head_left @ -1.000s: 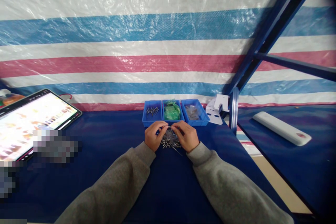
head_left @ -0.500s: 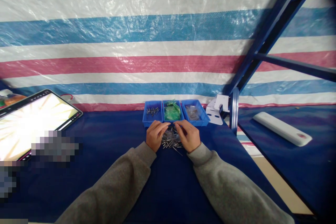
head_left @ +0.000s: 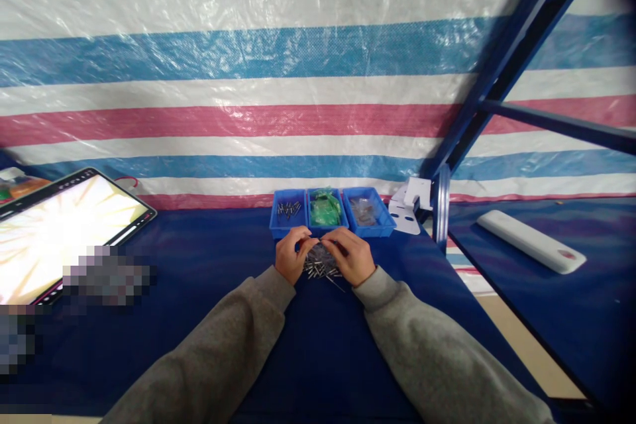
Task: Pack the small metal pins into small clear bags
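Closing inward since the earlier frame, the left hand (head_left: 291, 255) and right hand (head_left: 352, 256) are curling together, fingertips nearly meeting; any grip is too small to tell. Beneath them at six o'clock, a pile of metal pins (head_left: 322, 268) is lying on blue cloth. Three blue bins (head_left: 332, 213) are sitting at twelve o'clock, a tablet (head_left: 74, 228) at ten, a white bar (head_left: 531, 242) at two.

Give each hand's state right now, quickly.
Left hand: curled closed over the pile of metal pins; cannot tell if it holds one.
Right hand: also curled closed there; cannot tell if it holds one.
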### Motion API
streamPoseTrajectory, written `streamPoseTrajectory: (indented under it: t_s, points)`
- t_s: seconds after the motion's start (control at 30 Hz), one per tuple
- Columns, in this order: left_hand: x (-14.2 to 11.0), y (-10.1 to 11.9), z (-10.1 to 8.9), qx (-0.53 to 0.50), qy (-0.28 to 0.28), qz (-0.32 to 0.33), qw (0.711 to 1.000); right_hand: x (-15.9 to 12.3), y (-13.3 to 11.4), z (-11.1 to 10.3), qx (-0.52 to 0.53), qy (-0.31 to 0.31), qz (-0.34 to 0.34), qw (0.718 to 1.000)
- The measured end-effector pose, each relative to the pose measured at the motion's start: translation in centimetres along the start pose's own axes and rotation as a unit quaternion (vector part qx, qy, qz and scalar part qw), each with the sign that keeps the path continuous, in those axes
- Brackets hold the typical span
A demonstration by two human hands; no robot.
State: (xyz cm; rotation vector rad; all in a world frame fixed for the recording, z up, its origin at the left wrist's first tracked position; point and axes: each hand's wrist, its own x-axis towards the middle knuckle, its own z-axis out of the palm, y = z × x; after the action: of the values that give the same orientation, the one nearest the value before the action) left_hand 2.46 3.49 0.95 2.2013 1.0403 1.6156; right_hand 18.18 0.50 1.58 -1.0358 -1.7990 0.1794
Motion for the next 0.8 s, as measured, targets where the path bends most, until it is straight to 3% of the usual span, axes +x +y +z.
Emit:
streamPoseTrajectory:
  t_s: [0.3,0.57,0.67,0.8]
  points:
    - [0.26,-0.14,0.12,-0.116,-0.044,-0.082,0.989,-0.02,0.23,0.01,-0.029,0.028,0.041,0.998]
    - [0.09,0.18,0.23,-0.174,-0.017,-0.100,0.979,-0.01,0.20,-0.12,-0.029,0.053,0.043,0.997]
    - [0.08,0.20,0.07,-0.117,-0.015,-0.090,0.989,0.01,0.16,-0.16,-0.032,0.054,0.044,0.997]
    - [0.22,0.13,-0.39,-0.011,-0.038,-0.015,0.999,0.04,0.12,-0.19,-0.034,0.054,0.042,0.997]
